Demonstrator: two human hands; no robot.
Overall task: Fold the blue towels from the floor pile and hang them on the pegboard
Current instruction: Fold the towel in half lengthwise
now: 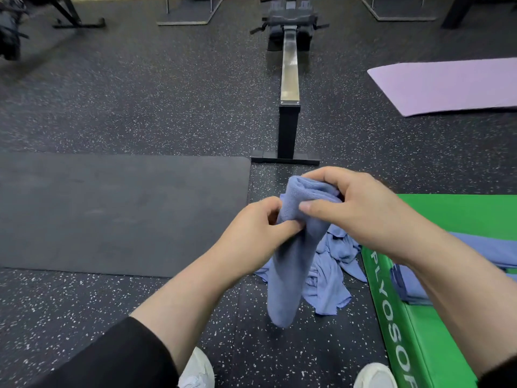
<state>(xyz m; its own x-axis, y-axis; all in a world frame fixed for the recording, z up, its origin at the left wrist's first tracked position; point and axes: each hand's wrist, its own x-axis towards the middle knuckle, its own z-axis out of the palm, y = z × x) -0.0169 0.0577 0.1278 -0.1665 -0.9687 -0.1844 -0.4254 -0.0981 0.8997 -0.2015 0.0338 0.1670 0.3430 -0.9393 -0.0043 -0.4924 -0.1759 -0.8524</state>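
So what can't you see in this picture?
- Pegboard: nowhere in the head view.
- Floor pile: partly hidden behind the held towel, so no counting towels.
- Folded towels on the green box: the right arm covers part, the right edge cuts the rest.
- Left hand and right hand: some fingertips are tucked into the towel.
- Box lettering: cut off at the bottom edge.

Both forearms reach forward and down, meeting at the middle of the view. The left hand has its fingers curled, pinching the blue towel from the left side. The right hand arches over the towel's folded top, thumb pressed on the near face and fingers wrapped behind. A black sleeve is pushed up the left arm.
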